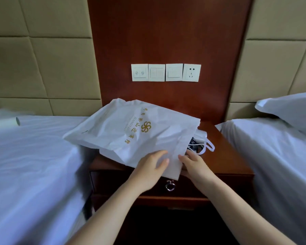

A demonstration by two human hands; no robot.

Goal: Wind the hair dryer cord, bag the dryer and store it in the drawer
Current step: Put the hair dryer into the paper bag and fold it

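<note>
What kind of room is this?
Most likely a hotel twin room: two white-sheeted beds flank a wooden nightstand, with a switch panel above and a logo-printed bag.

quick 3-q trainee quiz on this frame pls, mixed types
1. True or false: the drawer under the white bag is already pulled open.
2. Which hand lies flat on the bag's near edge? A) left hand B) right hand
3. Fill in: the bag's mouth, with white cord handles, faces the ___ side of the nightstand.

Key: 1 false; 2 A; 3 right
</note>
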